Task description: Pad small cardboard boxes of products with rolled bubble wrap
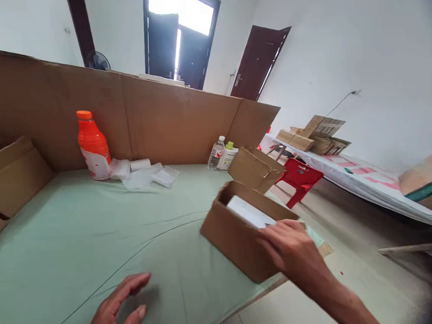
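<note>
A small open cardboard box (233, 240) sits at the right edge of the green-covered table (80, 244), with a white flat item (248, 212) inside it. My right hand (289, 248) reaches into the box from the right, its fingers curled over the near wall and touching the white item. Whether they grip the item is hidden. My left hand (117, 307) hovers low over the table near the front edge, fingers apart and holding nothing.
An orange bottle (92, 146) stands at the back beside clear plastic wrappers (145, 173). Two small bottles (223, 154) stand at the back right. A cardboard wall (164, 119) rings the table. A red chair (298, 176) and stacked boxes (315, 134) lie beyond the right edge.
</note>
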